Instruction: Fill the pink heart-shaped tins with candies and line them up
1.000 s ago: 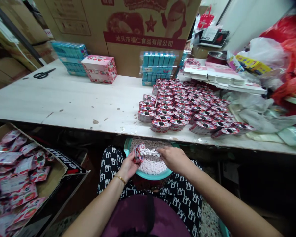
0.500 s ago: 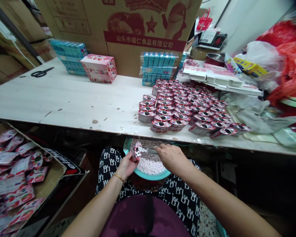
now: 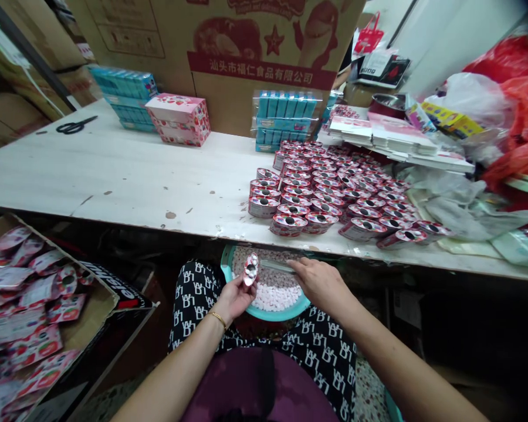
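A teal bowl point(image 3: 226, 271) of small white-pink candies rests on my lap under the table edge. My left hand point(image 3: 235, 296) is closed round a small round pink tin point(image 3: 250, 269), held on edge over the bowl with its hole toward me. My right hand point(image 3: 319, 281) is closed on a flat clear scoop point(image 3: 276, 265) whose tip points at the tin. Several like tins point(image 3: 330, 187) stand in rows on the white table point(image 3: 114, 176) just above my hands.
A cardboard box point(image 3: 90, 319) of pink packets sits at my left knee. On the table are blue packs point(image 3: 286, 117), a pink carton point(image 3: 178, 118), scissors point(image 3: 75, 124), flat white cartons point(image 3: 391, 138) and plastic bags point(image 3: 462, 199). A large printed carton point(image 3: 229, 47) stands behind.
The candies that streamed from the scoop into the tin are gone from the scoop. My left hand has turned the tin more upright and lifted it slightly; my right hand drew the scoop back.
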Demonstrator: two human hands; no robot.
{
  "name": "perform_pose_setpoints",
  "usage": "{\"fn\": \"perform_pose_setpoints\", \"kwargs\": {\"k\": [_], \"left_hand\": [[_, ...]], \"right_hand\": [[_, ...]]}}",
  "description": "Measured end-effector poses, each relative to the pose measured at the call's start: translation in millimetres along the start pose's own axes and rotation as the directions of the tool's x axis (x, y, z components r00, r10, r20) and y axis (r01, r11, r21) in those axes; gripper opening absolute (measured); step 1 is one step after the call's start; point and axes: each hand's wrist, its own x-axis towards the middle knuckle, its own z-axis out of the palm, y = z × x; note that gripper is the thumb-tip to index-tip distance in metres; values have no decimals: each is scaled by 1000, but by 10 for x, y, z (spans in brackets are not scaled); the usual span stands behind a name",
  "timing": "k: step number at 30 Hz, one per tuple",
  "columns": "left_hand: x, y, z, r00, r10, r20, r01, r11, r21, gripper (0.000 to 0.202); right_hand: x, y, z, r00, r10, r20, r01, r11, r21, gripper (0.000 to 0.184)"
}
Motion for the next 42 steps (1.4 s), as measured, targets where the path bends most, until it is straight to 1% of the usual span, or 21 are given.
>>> {"fn": "perform_pose_setpoints", "kwargs": {"k": [3, 5, 8, 11, 13, 15, 17, 21, 23, 26, 28, 31, 33, 37, 39, 42], "left_hand": [[-29, -22, -4, 999, 30, -24, -28, 998, 60, 13], [-50, -20, -5, 998, 53, -30, -50, 995, 82, 13], [-63, -1, -7, 997, 61, -52, -58, 996, 62, 13], [-52, 14, -18, 997, 55, -56, -54, 998, 21, 13], [-38, 16, -28, 997, 60, -56, -59, 998, 5, 12], [-29, 11, -34, 995, 68, -73, -69, 998, -5, 12], [-33, 4, -35, 996, 61, -69, -62, 998, -8, 12], [-66, 5, -35, 1000, -6, 14, 6, 1000, -4, 15], [-82, 13, -42, 999, -24, 36, 24, 1000, 0, 15], [-93, 25, -56, 998, -32, 57, 32, 999, 11, 15], [-94, 30, -61, 997, -31, 67, 29, 999, 24, 15], [-94, 36, -51, 998, -5, 65, 1, 999, 52, 14], [-96, 48, -33, 998, 24, 65, -29, 997, 66, 15], [-115, 99, 16, 993, 86, 85, -93, 992, 85, 14], [-130, 128, 36, 992, 72, 104, -81, 993, 84, 14], [-174, 144, 65, 990, 12, 140, -20, 998, 57, 16]], "right_hand": [[46, -58, 26, 1000, -28, -9, 27, 999, -32, 36], [64, -88, 19, 997, -71, 9, 72, 997, -42, 38], [49, -96, -23, 994, -113, 3, 113, 993, -36, 38], [-2, -82, -80, 993, -109, -39, 108, 994, -35, 37], [-30, -82, -96, 988, -146, -45, 145, 989, -17, 35], [-30, -87, -77, 979, -201, -35, 201, 980, 11, 32], [5, -86, -30, 975, -221, -36, 222, 975, 26, 32], [128, -33, 73, 982, -156, -107, 161, 986, 40, 38], [176, -7, 99, 982, -143, -127, 148, 988, 33, 39], [195, -3, 113, 978, -149, -144, 150, 989, -4, 40], [172, -13, 116, 972, -172, -159, 172, 985, -11, 40], [112, 3, 109, 963, -195, -187, 205, 978, 39, 37], [71, 43, 97, 960, -168, -223, 188, 979, 76, 35], [15, 111, 92, 955, -64, -291, 107, 985, 133, 36], [4, 108, 113, 958, -54, -283, 98, 984, 147, 35], [3, 84, 159, 963, -19, -271, 76, 976, 205, 35]]}}
